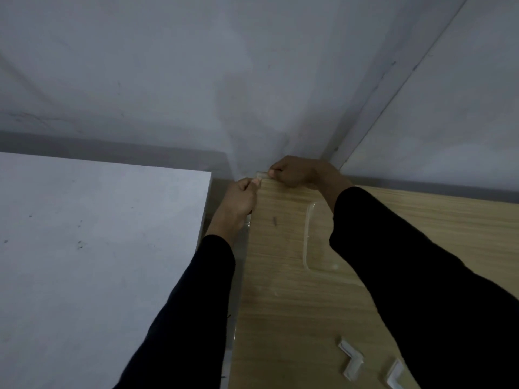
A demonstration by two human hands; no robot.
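A grey wall is filling the far half of the view, and two tables are standing against it: a white table on the left and a wooden table on the right, with a narrow gap running between them. The person is reaching both black sleeves towards the far left corner of the wooden table, probably because that sharp corner is the one being covered. The left hand is coming up along the gap and the right hand is lying along the far edge, so each is working one side of the corner. Both sets of fingers are curling in, thumb against forefinger, and pinching a small clear corner guard that is sitting right on the corner, seemingly being pressed into place. A clear curved plastic piece is lying flat on the wood just near of the right hand, and two white L-shaped pieces are waiting near the near edge, likely within reach for later corners. The right sleeve is covering much of the clear plastic piece, so its full shape is not showing. The guard is mostly hiding under the fingertips, the light is dim, and whether it is fully seated is impossible to tell. The second white piece is being cut off by the sleeve and the picture's edge.
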